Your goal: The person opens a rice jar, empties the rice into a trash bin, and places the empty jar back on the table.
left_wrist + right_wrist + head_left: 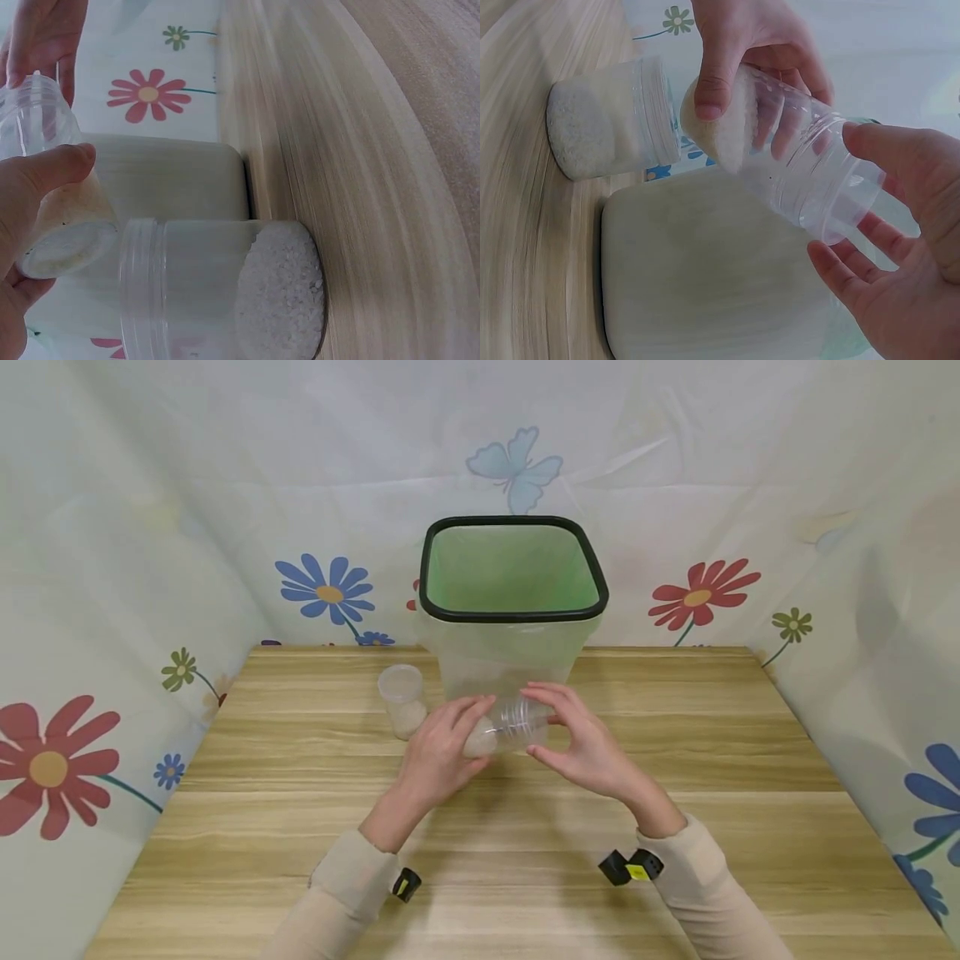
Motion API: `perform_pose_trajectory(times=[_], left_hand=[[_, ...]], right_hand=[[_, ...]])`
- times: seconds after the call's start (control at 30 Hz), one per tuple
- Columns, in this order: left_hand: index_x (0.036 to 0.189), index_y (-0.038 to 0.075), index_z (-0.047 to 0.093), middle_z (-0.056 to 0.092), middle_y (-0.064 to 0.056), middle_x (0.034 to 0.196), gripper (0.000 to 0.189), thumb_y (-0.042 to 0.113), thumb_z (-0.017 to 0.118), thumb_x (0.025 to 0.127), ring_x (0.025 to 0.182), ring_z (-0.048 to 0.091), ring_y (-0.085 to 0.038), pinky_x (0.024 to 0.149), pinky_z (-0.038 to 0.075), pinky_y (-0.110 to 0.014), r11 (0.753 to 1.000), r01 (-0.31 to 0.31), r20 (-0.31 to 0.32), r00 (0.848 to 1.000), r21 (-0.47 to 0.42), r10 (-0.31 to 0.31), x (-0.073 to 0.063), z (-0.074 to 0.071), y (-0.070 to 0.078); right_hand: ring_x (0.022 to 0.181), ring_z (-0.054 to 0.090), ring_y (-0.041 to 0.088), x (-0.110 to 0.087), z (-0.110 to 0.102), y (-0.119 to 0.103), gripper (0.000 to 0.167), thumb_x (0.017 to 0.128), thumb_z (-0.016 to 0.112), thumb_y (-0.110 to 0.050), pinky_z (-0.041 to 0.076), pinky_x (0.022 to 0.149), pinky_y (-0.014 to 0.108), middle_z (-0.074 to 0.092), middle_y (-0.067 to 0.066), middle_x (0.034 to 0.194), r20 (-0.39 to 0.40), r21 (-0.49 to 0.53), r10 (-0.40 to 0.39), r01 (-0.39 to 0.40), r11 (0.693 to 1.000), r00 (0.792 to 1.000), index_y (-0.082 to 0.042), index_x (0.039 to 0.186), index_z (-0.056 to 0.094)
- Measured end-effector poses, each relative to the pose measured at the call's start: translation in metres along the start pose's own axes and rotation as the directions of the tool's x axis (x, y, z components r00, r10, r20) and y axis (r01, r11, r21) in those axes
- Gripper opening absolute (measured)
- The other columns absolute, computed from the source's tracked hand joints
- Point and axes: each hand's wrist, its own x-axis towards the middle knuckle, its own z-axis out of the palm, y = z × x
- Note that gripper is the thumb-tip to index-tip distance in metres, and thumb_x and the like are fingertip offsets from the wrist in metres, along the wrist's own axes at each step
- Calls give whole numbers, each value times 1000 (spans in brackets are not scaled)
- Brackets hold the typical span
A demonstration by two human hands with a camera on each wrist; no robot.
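A clear plastic jar (769,142) is held tilted above the table, with white rice-like grains gathered toward its base. My left hand (442,747) grips it around the lower part, thumb on one side and fingers on the other. At the mouth end, my right hand (581,743) holds a clear lid (847,199) between thumb and fingers. Whether the lid is seated on the threads, I cannot tell. Just left of my left hand, a second clear jar (402,697) stands upright with a lid on top and white grains (279,292) in its lower part.
Behind the hands stands a tall pale bin (510,660) with a black rim (517,616) and a greenish inside. The wooden table (750,760) meets a flower-printed curtain (337,485) at the back and both sides. Small black devices are on both wrists.
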Motion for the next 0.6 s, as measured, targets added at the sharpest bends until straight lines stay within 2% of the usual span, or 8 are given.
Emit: perform_pose_trajectory(times=[0.13,0.3,0.6], left_hand=[[132,14,45,54,-7,121,85,26,86,58,108,55,-24,92,46,-34,1000,16,0,1000,3,-16,-1,0,-1],[132,12,45,55,-8,121,86,27,86,58,107,55,-24,90,47,-35,1000,22,-20,1000,-3,-22,-2,-2,-3],[131,12,47,56,-9,119,85,24,87,57,107,55,-24,90,47,-37,999,34,-42,999,0,-34,-7,-5,-10]], right_hand=[[112,48,39,-4,3,17,66,68,73,12,53,78,46,42,25,129,-22,4,-11,11,1000,1000,5,127,45],[115,47,31,-9,5,40,69,69,75,5,53,80,42,42,15,134,-34,-15,14,-15,1000,999,-3,131,45],[119,44,24,-16,1,57,67,73,75,-2,52,82,42,41,12,133,-32,-82,78,-80,993,996,-6,133,45]])
